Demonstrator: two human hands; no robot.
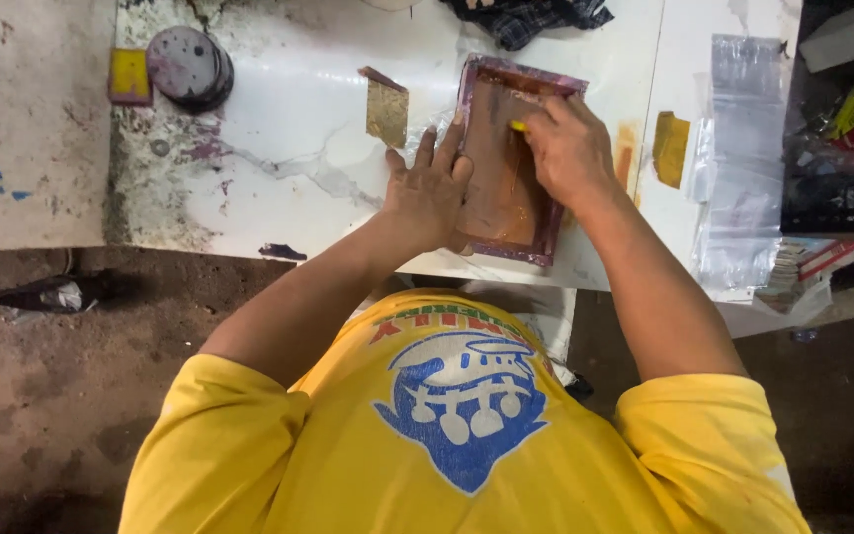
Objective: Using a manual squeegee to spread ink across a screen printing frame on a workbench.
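A small rectangular frame (506, 213) with purple-stained edges and a brown mesh middle lies flat near the front edge of the white table (289, 148). My left hand (429, 188) presses flat on the frame's left edge, fingers spread. My right hand (567, 148) rests inside the frame near its far end and grips a small yellow piece (518, 126) against the mesh.
A gold-brown sheet scrap (386, 111) lies just left of the frame. A round dark stack (190, 64) and a yellow block (129, 75) sit at far left. Clear plastic bags (743, 148), a yellow patch (671, 146), dark cloth (531, 15) and a cluttered shelf (842, 138) are around.
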